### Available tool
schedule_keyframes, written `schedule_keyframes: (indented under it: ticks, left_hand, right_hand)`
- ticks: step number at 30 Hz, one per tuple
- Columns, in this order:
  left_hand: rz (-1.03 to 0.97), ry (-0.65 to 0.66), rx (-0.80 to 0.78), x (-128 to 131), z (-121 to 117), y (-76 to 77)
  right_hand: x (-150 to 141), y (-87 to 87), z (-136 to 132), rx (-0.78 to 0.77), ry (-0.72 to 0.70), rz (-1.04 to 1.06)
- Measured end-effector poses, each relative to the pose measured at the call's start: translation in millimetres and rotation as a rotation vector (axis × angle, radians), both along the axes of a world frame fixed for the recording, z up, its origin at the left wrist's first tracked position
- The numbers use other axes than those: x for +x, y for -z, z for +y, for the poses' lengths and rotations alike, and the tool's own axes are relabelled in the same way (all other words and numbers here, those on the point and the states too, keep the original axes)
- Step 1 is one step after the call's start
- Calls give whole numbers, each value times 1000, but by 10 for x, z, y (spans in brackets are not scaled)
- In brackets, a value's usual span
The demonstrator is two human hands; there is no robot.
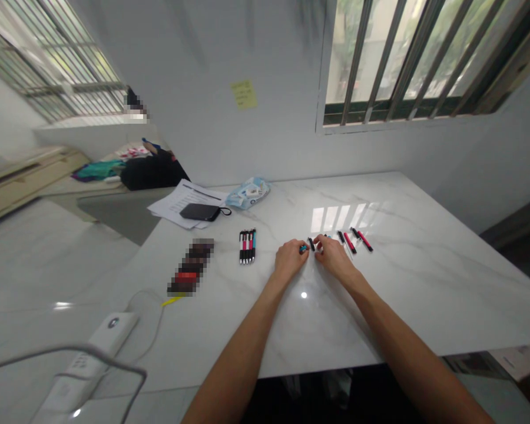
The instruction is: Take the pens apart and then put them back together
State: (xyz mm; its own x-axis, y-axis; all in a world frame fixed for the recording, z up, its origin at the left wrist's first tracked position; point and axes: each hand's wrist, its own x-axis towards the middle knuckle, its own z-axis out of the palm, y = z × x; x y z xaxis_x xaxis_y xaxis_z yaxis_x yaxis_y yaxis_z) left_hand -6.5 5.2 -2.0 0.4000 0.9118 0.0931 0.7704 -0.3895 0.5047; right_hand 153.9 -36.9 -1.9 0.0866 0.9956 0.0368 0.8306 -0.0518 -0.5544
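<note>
My left hand (292,257) is closed with a small blue pen part (302,249) between thumb and fingers. Close beside it, my right hand (333,253) curls in a pinch; whatever its fingertips hold is too small to make out. A black pen piece (311,243) shows in the gap between the two hands. Right of my right hand lie loose pen parts: red barrels (350,242) and black pieces (341,237), with thin refills hard to distinguish. To the left, several whole pens (247,246) with black grips lie side by side, tips toward me.
Papers (183,197) with a black pouch (199,212) on them lie at the back left, beside a blue-white packet (248,192). A blurred-out phone-like item (191,266) lies further left. A power strip (99,341) and cables occupy the near left. The wall (282,153) borders the table's back.
</note>
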Motion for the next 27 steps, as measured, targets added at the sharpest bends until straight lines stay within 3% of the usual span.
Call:
schedule_keyframes:
  ticks: [17,20,23,27]
  left_hand:
    - [-14,17,17,28,-33,51]
    - [-176,8,49,19,-1,14]
    - [-410,-19,86,21,44,-28]
    - [-714,-36,5,43,94,-54]
  right_hand:
    - [-10,72,-3,46,-11,97]
    - [-12,59,-4,110,-10,117]
    - [-66,-1,-13,267,-45,222]
    - [-173,-71,-28,354,-91,436]
